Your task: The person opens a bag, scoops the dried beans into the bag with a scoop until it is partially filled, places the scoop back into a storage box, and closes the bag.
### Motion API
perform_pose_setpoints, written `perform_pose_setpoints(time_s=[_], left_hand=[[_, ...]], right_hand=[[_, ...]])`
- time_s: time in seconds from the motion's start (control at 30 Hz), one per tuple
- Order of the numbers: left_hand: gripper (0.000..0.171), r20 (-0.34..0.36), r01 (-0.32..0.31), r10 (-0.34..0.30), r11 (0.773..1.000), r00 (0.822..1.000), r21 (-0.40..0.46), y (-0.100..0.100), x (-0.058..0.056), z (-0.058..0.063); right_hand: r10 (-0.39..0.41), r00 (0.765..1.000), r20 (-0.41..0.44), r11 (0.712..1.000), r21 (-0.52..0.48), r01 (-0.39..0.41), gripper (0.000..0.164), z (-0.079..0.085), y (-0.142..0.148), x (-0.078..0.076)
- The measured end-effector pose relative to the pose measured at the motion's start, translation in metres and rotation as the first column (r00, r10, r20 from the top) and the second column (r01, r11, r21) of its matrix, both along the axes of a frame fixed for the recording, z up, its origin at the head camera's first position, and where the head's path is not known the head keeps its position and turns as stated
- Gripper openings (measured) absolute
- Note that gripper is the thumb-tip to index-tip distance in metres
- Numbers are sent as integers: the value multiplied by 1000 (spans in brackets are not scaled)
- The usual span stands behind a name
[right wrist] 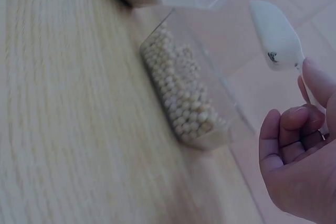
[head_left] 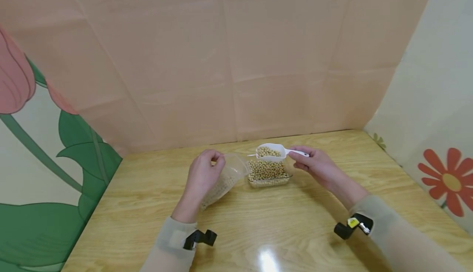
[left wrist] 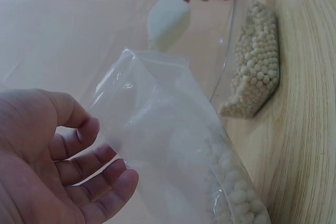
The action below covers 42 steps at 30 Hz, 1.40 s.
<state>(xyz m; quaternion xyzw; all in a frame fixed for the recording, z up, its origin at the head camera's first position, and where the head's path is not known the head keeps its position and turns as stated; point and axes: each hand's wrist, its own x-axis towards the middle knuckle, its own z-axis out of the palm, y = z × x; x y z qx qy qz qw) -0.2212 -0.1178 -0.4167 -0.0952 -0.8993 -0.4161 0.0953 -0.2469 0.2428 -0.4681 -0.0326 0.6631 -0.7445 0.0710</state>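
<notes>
Box (head_left: 270, 180): clear, on the table (head_left: 236, 227); beans (head_left: 267, 169) inside.
Scoop (head_left: 279, 149): raised above the box, bean-laden; mouth pointing left, handle right, long axis crosswise.
Bag (head_left: 229, 177): left of the box; mouth toward it, long axis slanting near-left to far-right.
Left hand (head_left: 204, 171): left of the box, pinching bag's edge.
Right hand (head_left: 315, 164): right of the box, pinching scoop's handle.

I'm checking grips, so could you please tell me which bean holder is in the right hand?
The white scoop, the only one the right hand grips; the left hand pinches the bag, and the clear box rests on the table.
</notes>
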Motion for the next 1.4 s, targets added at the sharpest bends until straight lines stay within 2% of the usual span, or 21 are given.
perform_pose_setpoints(time_s=[0.4,0.63,1.07,1.4], left_hand=[[18,-1,-2,2,1000,1000,6,0,1,1],[16,4,-11,11,1000,1000,12,0,1,1],[16,-13,-10,10,1000,1000,4,-1,0,1],[15,-23,-11,11,1000,1000,12,-2,0,1]], right_hand=[[40,999,-2,999,24,-39,18,25,-19,7],[40,999,-25,992,119,-37,29,31,-34,7],[97,994,-55,952,297,-76,43,31,-56,3],[88,994,-71,898,437,-49,44,40,-70,4]])
